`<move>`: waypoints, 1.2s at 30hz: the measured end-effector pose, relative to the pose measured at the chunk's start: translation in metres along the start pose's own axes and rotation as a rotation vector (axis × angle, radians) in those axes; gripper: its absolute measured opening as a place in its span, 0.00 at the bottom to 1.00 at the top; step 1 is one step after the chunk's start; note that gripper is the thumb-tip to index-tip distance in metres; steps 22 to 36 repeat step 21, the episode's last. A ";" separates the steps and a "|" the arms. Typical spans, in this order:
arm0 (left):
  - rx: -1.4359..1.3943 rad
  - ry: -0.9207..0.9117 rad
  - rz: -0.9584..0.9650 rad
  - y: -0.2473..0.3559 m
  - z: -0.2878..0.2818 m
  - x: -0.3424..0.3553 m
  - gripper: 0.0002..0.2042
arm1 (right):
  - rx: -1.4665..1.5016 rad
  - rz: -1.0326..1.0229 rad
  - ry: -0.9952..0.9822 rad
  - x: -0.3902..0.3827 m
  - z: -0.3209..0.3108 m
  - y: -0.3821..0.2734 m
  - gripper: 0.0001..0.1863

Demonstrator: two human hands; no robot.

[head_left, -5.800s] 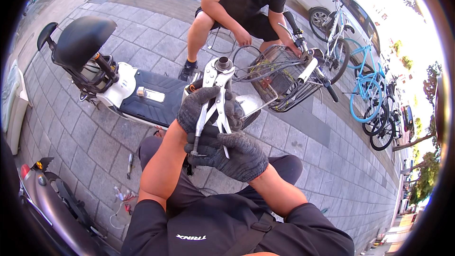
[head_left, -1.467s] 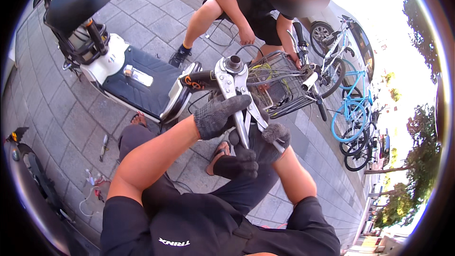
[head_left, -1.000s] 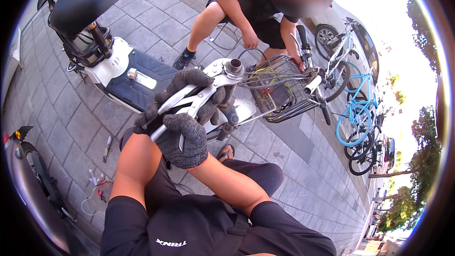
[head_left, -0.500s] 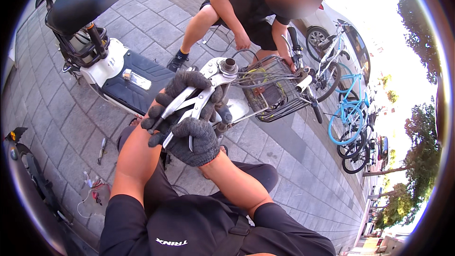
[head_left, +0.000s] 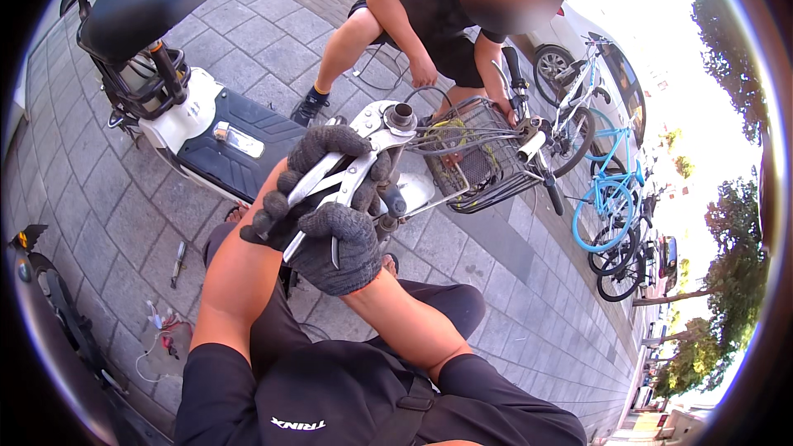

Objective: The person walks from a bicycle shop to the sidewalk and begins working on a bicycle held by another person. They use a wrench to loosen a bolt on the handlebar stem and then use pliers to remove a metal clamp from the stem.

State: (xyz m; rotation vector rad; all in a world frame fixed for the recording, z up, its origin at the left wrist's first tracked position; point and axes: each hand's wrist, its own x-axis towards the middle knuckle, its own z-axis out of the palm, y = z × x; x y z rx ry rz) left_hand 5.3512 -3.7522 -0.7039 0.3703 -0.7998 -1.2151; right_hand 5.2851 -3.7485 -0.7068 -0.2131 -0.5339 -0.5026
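Silver locking pliers (head_left: pixel 345 186) clamp their jaws around the collar below the open top of a metal steering tube (head_left: pixel 401 118). I cannot tell whether one pair or two overlap there. In a dark grey knit glove, my left hand (head_left: pixel 329 144) is closed around the upper handles near the jaws. My right hand (head_left: pixel 343 252), gloved alike, grips the lower handle ends; dark gloved fingertips poke out left of the handles, over my left forearm. The tube belongs to a white electric scooter (head_left: pixel 194 111), whose detached handlebar (head_left: pixel 535 144) and wire basket (head_left: pixel 487 173) hang to the right.
Across from me a person in black (head_left: pixel 438 16) squats, one hand at the handlebar. A screwdriver-like tool (head_left: pixel 178 264) and a bundle of wires (head_left: pixel 169 332) lie on the paving (head_left: pixel 124 206). Parked bicycles (head_left: pixel 607 211) and a car (head_left: pixel 624 74) stand right; another vehicle's wheel (head_left: pixel 58 297) is left.
The handles and both my hands have shifted very slightly. The fingertips over my left forearm have slid a little down and left. The jaws stay at the tube.
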 end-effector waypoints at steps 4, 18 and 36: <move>-0.528 -0.225 -0.713 0.001 -0.018 0.021 0.14 | -0.253 0.171 0.760 -0.048 0.050 -0.021 0.28; -0.424 -0.192 -0.590 -0.036 -0.002 0.021 0.21 | -0.167 0.454 0.609 -0.067 0.086 -0.087 0.33; -0.435 -0.248 -0.249 -0.032 0.004 0.015 0.26 | -0.157 0.361 0.564 -0.050 0.057 -0.042 0.30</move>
